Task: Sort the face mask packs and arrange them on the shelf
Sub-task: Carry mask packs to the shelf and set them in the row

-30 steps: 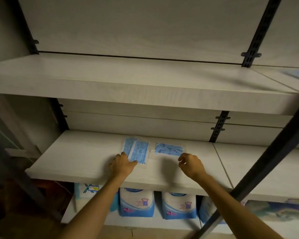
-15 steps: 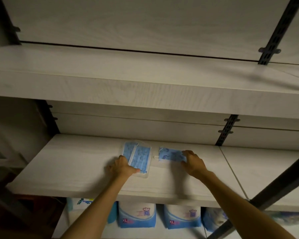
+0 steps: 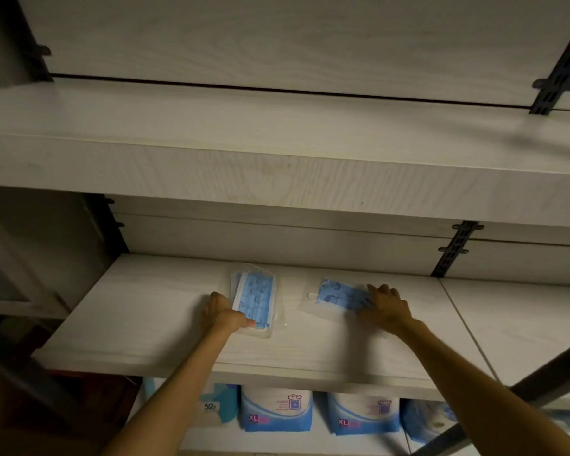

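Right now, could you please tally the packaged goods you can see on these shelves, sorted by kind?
Face mask packs on the middle shelf: 2, the left mask pack and the right mask pack.
White-and-blue XL packs on the lower shelf: 2, the left XL pack and the right XL pack.
Other packs below, partly hidden: at least 2.
Total: at least 6.

left mask pack (image 3: 255, 299): blue, darker blue print, clear wrap
right mask pack (image 3: 341, 296): blue, darker blue print, white ear loop
shelf (image 3: 152, 311): pale whitish wood grain
lower packs (image 3: 275, 409): white and blue, "XL" mark
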{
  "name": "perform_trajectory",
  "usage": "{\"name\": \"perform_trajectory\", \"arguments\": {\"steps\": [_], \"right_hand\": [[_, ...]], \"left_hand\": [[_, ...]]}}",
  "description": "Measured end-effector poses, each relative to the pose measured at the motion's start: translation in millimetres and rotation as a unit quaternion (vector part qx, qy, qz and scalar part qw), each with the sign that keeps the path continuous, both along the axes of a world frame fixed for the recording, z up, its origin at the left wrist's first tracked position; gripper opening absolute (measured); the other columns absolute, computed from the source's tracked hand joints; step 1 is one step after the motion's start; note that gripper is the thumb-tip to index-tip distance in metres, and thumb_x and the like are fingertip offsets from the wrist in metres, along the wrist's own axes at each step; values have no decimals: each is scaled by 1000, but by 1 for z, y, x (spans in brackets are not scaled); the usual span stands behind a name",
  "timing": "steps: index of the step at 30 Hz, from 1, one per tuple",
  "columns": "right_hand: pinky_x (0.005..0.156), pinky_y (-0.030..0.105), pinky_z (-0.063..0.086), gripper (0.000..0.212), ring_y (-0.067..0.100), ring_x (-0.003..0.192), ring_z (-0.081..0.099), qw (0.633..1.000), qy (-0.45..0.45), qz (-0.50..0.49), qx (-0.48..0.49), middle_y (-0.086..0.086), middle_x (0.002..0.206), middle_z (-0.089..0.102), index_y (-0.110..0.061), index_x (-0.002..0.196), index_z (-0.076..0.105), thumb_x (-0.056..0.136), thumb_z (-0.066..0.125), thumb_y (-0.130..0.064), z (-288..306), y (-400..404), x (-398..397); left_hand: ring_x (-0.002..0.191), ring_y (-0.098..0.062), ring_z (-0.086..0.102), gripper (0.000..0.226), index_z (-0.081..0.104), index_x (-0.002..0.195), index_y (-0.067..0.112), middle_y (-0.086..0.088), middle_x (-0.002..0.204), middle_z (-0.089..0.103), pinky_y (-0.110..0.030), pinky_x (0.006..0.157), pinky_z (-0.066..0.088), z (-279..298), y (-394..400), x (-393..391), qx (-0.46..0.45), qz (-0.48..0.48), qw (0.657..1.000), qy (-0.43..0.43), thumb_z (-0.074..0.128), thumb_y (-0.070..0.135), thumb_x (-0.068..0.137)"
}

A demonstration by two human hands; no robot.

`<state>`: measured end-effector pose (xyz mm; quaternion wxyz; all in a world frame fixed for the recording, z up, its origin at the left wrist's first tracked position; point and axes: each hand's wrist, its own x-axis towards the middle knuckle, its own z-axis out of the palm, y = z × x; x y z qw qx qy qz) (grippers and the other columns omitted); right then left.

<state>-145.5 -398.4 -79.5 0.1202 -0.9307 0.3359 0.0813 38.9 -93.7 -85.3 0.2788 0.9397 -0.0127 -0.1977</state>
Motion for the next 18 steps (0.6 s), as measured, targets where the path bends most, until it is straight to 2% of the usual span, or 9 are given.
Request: {"name": "perform_trajectory", "arguments": {"steps": [2,4,6,8,10,11,14,16,18], "right_hand": [[99,41,43,71,27,120,44,1000,16,-16,2,9,130,45,-21,135,43,81,65,-62,1,-1,1],[98,40,44,79,27,119,44,999,29,-34,2,10,126,45,-19,133,46,76,67,-68,1,0,0],[97,41,44,85,28,120,42,998,28,-53,-5,10,126,43,-17,133,48,71,70,-72,2,1,-2],[98,41,45,92,28,121,43,997,23,-69,-1,10,128,44,-16,133,46,66,74,-72,4,4,-5],[98,41,45,92,27,118,48,995,28,-92,14,9,126,49,-15,132,45,64,78,-67,8,6,-7],[98,40,46,88,26,116,51,993,33,-109,20,9,124,52,-14,131,46,64,80,-62,10,7,-8],[91,37,49,68,23,101,60,984,45,-159,64,4,103,62,-11,119,56,66,84,-45,12,7,-10],[81,32,52,57,21,92,64,977,38,-179,113,4,93,64,-9,111,61,67,87,-35,14,7,-13],[75,29,53,49,21,90,65,967,22,-192,163,7,97,66,-8,106,62,69,88,-28,16,9,-18]], "left_hand": [[86,-25,69,67,63,98,9,-7,99,70,-34,66,59,0,7,4,-22,9,1000,-14,97,37,48],[78,-22,68,40,62,81,17,-4,89,71,-37,70,60,1,15,5,-34,11,999,-38,92,34,60],[78,-23,67,31,59,75,19,-5,90,72,-40,76,59,3,22,6,-78,22,995,-59,88,28,67],[79,-25,66,25,63,87,12,-10,96,70,-36,68,59,11,28,5,-151,35,987,-33,84,18,74],[74,-24,65,27,60,102,4,-13,100,65,-30,49,57,19,32,3,-223,47,973,45,78,7,82],[73,-25,66,29,56,104,3,-15,103,63,-31,48,58,24,33,1,-243,51,965,84,76,4,83],[81,-33,68,33,49,105,7,-14,112,59,-45,57,61,35,39,-4,-252,53,956,139,73,-1,85],[91,-35,65,34,48,106,10,-12,113,58,-41,54,61,39,44,-6,-268,49,951,148,69,-7,85],[96,-36,67,34,56,113,8,-15,118,62,-39,57,62,39,47,-6,-280,32,946,161,69,-8,85]]}}
